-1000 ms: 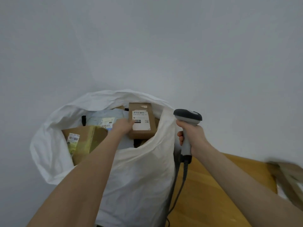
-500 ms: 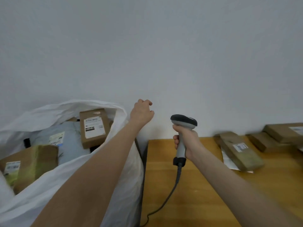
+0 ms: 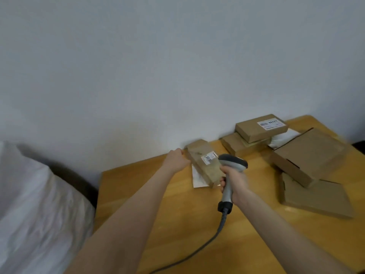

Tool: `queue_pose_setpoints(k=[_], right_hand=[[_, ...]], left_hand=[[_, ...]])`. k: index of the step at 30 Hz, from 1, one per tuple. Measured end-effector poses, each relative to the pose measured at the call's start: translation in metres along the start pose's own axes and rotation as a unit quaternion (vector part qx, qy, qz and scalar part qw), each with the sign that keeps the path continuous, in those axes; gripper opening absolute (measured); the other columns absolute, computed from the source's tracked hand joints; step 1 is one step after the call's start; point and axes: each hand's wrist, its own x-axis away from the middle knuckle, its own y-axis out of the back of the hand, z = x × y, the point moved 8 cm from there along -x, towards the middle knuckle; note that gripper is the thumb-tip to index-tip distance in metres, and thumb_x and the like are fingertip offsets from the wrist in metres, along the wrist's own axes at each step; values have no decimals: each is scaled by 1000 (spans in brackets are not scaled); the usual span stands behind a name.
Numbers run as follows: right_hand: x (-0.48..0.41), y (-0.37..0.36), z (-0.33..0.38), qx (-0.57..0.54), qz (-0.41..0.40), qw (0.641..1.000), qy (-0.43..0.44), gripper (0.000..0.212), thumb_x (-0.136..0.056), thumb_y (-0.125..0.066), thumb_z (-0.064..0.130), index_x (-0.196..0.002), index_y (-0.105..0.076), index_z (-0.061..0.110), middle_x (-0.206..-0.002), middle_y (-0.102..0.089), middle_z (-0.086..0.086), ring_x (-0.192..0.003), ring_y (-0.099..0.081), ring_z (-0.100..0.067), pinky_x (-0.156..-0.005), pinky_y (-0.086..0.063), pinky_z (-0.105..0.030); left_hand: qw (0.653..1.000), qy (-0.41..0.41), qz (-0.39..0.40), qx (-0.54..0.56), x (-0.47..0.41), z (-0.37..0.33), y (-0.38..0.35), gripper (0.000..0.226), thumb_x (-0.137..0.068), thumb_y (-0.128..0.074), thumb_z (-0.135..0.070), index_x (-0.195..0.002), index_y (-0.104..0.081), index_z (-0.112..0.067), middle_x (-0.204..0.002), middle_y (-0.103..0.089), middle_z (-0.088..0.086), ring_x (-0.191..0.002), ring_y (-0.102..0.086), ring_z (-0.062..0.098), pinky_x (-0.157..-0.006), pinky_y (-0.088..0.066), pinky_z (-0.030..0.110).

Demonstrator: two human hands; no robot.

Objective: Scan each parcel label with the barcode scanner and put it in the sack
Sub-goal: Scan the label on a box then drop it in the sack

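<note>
The right hand (image 3: 236, 181) is clenched around the handle of the barcode scanner (image 3: 233, 162), held just over the long brown parcel (image 3: 204, 167) on the wooden table (image 3: 158, 198). The left hand (image 3: 176, 160) is at that parcel's far left end, fingers curled, but whether it grasps it cannot be told. The white sack (image 3: 39, 204) stands left of the table, and more parcels (image 3: 308, 153) lie to the right.
</note>
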Motion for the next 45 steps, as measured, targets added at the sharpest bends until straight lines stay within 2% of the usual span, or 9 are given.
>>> queue_pose_setpoints(k=[2,5,8,21,25,29,34,41,45], right_hand=[[-28,33,9,16,-26,1000,-6,11,-90,-63,13,-84,-57,6,-55,-51,-7,-44,-44,-16,-45,-39,-27],[-67,66,17,40,-51,998,-16,15,-89,-65,15,-78,-58,7,-56,-54,-7,-47,-46,-16,-49,-40,-29],[-99,81,19,54,-51,997,-26,16,-87,-69,16,-76,-60,9,-58,-58,-6,-49,-50,-15,-53,-43,-28],[-169,65,-2,69,-2,995,-75,17,-85,-73,18,-86,-61,6,-76,-62,-11,-64,-61,-22,-59,-52,-32],[-159,65,3,10,-1,997,-74,21,-86,-73,23,-87,-63,5,-73,-66,-9,-57,-61,-20,-54,-50,-29],[-136,57,19,-64,28,995,-75,24,-87,-72,29,-94,-64,8,-86,-71,-12,-69,-65,-22,-61,-51,-30],[-102,47,37,-66,47,995,-50,34,-82,-75,35,-101,-62,9,-99,-65,-11,-76,-63,-25,-63,-52,-33],[-50,22,19,-17,85,995,-44,58,-76,-79,38,-123,-58,10,-116,-64,-18,-91,-68,-37,-78,-58,-44],[-15,-6,6,10,134,989,-62,58,-71,-79,40,-118,-60,10,-106,-67,-17,-74,-68,-33,-74,-59,-42]], left_hand=[[998,28,18,61,-18,-13,-36,36,-91,-62,-21,-123,-54,-7,-104,-49,-1,-96,-48,13,-62,-37,14],[984,97,56,138,-41,-12,-91,38,-90,-64,-20,-123,-56,-3,-108,-59,3,-94,-54,20,-77,-48,29],[957,174,70,220,-57,0,-136,53,-92,-63,-18,-138,-42,-5,-137,-49,7,-117,-52,26,-88,-47,35],[843,310,26,438,-86,43,-195,46,-84,-72,-9,-122,-53,4,-110,-65,16,-92,-65,28,-87,-55,43],[893,232,-23,385,-75,45,-153,52,-81,-73,-7,-128,-52,1,-102,-62,7,-92,-61,23,-72,-54,30],[989,15,-126,71,-58,31,-74,57,-74,-77,-13,-127,-54,-14,-113,-56,1,-102,-54,19,-78,-47,24],[941,-187,-221,-177,-19,22,-9,57,-63,-78,1,-115,-60,-13,-113,-57,9,-106,-53,29,-88,-52,40],[905,-287,-270,-158,35,30,52,65,-63,-71,12,-114,-49,-22,-115,-51,11,-105,-54,32,-83,-55,39],[902,-319,-260,-129,61,43,70,64,-69,-69,12,-116,-45,-24,-125,-39,5,-106,-56,33,-67,-59,42]])
